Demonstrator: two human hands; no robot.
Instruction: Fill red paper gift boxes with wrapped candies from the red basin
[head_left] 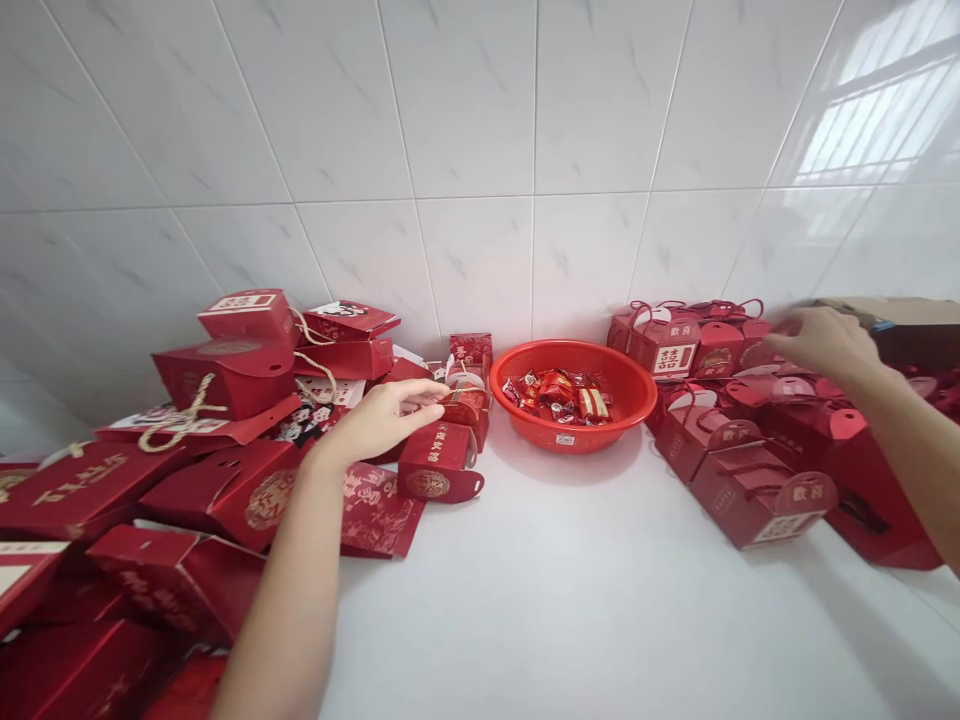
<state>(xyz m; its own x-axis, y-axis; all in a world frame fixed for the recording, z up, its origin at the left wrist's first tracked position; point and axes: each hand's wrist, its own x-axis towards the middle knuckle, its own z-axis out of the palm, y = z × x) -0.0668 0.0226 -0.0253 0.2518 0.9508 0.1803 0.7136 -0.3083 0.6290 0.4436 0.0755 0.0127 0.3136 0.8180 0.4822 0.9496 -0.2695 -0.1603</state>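
Note:
On the left, my left hand (390, 415) reaches over a heap of dark red gift boxes, its fingers stretched out and thumb apart. Just past its fingertips lies a small red gift box (439, 460) with gold characters; whether they touch it I cannot tell. My right hand (825, 340) is over the boxes at the right, beside a red box with a cord handle (716, 348). That hand is smeared by motion, and its fingertips are hard to make out. Between the hands sits a red plastic basket (566, 437) holding wrapped sweets (555, 385).
Red boxes of several sizes (217, 375) pile up along the left, some with rope handles. Closed red boxes (757, 495) stand in rows at the right. Behind them is a brown cardboard box (892, 312). A tiled wall (472, 260) backs the white tabletop (555, 600).

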